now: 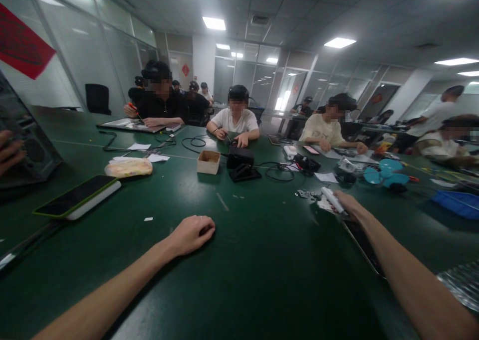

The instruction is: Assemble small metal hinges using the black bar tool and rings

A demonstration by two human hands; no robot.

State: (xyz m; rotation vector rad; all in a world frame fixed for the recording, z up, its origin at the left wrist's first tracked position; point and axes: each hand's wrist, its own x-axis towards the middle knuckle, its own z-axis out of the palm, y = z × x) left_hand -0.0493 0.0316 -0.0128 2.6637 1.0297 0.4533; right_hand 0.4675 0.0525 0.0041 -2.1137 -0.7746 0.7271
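Observation:
My left hand rests on the green tabletop with its fingers curled in, and no object shows in it. At the right, my right hand is closed around a white cylindrical tool that points away from me; its exact kind is not clear. Just left of the tool lie small metal parts, with a whitish scrap partly under it. Beneath my right forearm is a dark flat panel with a light edge, partly hidden by the arm.
A green-edged phone lies on a white block at the left, near a wrapped packet. Ahead stand a small open box and a black stand. Blue discs and a blue tray are right. Several people work around the table.

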